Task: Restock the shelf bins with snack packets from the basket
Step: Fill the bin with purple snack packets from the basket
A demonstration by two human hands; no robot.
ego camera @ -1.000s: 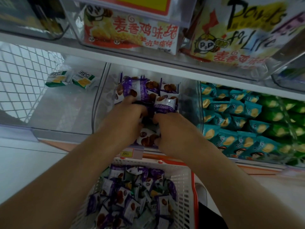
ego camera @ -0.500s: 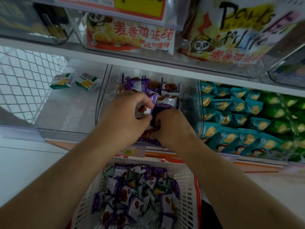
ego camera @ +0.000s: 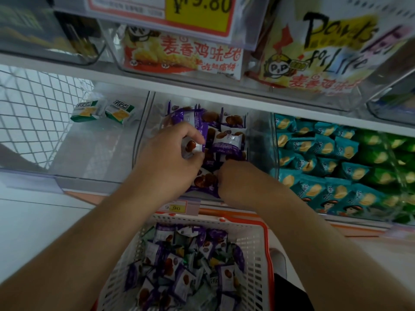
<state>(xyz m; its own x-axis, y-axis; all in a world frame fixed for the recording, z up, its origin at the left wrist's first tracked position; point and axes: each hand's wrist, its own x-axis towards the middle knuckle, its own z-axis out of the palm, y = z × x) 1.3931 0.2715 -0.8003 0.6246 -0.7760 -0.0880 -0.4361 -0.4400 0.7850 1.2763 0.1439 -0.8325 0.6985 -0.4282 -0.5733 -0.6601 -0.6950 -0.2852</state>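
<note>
Both hands are reaching into the clear middle bin (ego camera: pixel 146 122) on the lower shelf. The left hand (ego camera: pixel 168 153) is curling its fingers and thumb around a single purple packet (ego camera: pixel 190 147), pinching it just above the stack. The right hand (ego camera: pixel 238 180) is sitting lower, at the bin's front edge, with its fingers bent down among the purple packets (ego camera: pixel 228 142) — whether it is gripping one or only pressing on them cannot be told, since the fingertips are lying hidden. One more packet of the same kind (ego camera: pixel 205 181) is lying between the two wrists, touching both.

Beyond the fingers the stacked purple packets are filling the back of the bin. Directly below the forearms, the white basket (ego camera: pixel 253 248) with its red rim is holding a loose heap of purple snack packets (ego camera: pixel 179 265) mixed with a few pale green ones. A price tag reading 9.90 (ego camera: pixel 176 207) is showing between the wrists and the basket.

To the left of the left hand, a neighbouring bin is holding two green-and-white packets (ego camera: pixel 103 111) near its back. To the right of the right hand, teal packets (ego camera: pixel 318 158) are crowding the next bin, with green packets (ego camera: pixel 386 158) farther right. Above the hands, large yellow-and-red bags (ego camera: pixel 184 57) are standing on the upper shelf — a yellow price label (ego camera: pixel 202 7) is hanging over them.
</note>
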